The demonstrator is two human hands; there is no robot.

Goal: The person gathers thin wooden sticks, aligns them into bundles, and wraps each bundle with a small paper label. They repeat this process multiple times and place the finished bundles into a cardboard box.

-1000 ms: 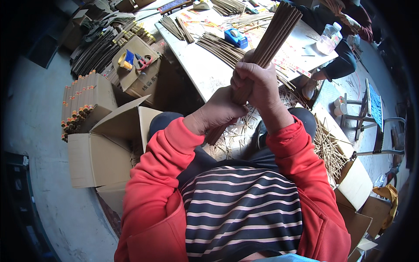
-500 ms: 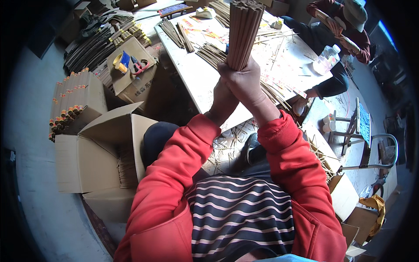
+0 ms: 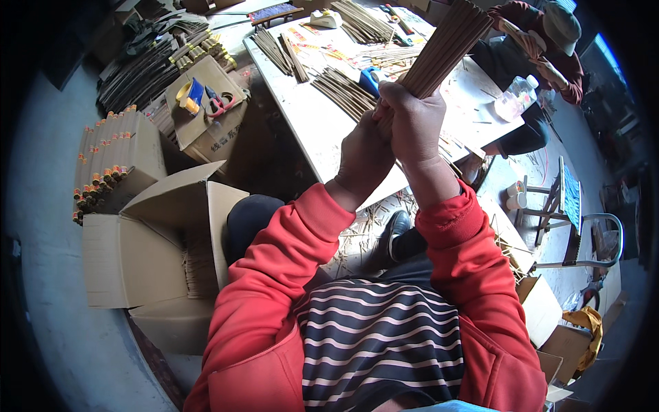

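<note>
A thick bundle of brown incense sticks (image 3: 449,48) rises over the table, tilted up and to the right. My right hand (image 3: 419,123) is closed around its lower part. Just below and to the left, my left hand (image 3: 365,156) is closed about the bundle's bottom end, which the fingers mostly hide. The two hands touch each other. Behind them lie loose incense sticks (image 3: 343,93) on the white table (image 3: 309,130). A blue-handled tool (image 3: 371,79), partly hidden, lies just beyond my hands.
An open cardboard box (image 3: 106,261) holding sticks stands at my left. Behind it are labelled bundles (image 3: 113,151) and a carton carrying a tape dispenser (image 3: 191,96) and red scissors (image 3: 218,104). A plastic bottle (image 3: 516,99) stands at the table's right. A co-worker (image 3: 549,48) holds sticks at far right.
The bundle has tipped from nearly upright to leaning right. My right hand has shifted right, and my left hand is now more visible below it.
</note>
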